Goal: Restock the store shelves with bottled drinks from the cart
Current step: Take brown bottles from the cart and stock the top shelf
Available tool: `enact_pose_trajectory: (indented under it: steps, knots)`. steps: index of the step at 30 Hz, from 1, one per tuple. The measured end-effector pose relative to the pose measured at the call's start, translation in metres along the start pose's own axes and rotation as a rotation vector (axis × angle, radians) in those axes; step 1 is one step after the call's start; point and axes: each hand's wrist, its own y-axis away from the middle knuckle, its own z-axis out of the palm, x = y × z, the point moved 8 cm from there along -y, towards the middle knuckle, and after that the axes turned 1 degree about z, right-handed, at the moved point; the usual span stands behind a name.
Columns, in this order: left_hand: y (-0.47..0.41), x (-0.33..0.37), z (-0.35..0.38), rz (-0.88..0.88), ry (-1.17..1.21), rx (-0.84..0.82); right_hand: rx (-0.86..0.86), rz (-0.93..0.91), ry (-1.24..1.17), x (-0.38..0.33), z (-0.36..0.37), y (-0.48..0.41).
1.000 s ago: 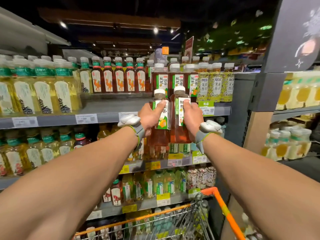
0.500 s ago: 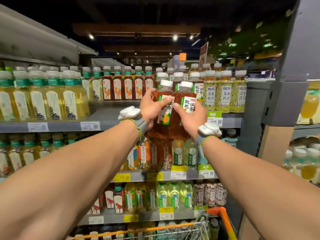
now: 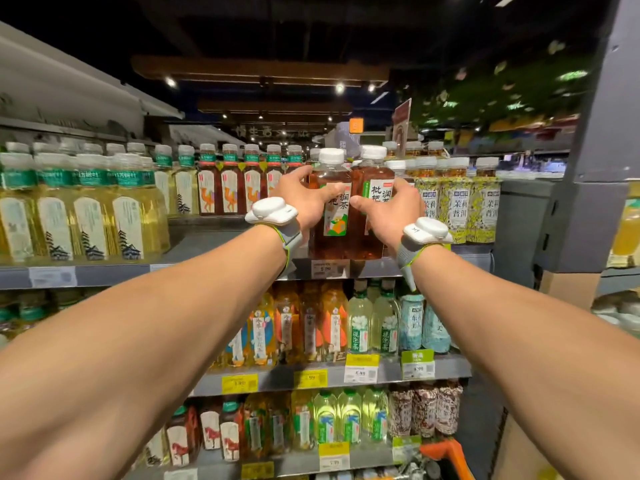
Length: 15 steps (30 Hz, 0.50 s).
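The step in hand is the placing: two brown tea bottles are at the front edge of the top shelf (image 3: 207,245), in the gap between the dark bottles with orange labels (image 3: 252,188) on the left and the bottles with yellow flowered labels (image 3: 457,209) on the right. The left tea bottle (image 3: 334,237) and the right tea bottle (image 3: 375,188) stand upright and touch each other side by side, just above the price tag (image 3: 329,268). I cannot tell if their bases rest on the shelf or are slightly over it.

The left hand (image 3: 304,199) grasps the left tea bottle, with the fingers around its far left side and the thumb across the label. The right hand (image 3: 391,209) grasps the right tea bottle in the mirror way, the thumb pointing to the left. Both arms are stretched forward and a little upward, almost straight, and each wrist carries a white device.

In my judgement, the next move calls for pushing both bottles together toward the far side of the shelf, keeping them upright so they do not knock the neighbours, and only then letting go. The orange cart handle (image 3: 446,452) is low on the near right.
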Motion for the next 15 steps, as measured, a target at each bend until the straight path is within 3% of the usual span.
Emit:
enact_pose_trajectory:
  steps: [15]
  knots:
    - [-0.013,-0.008,0.003,0.035,-0.042,0.039,0.032,-0.078,-0.001,-0.004,0.010,-0.010]
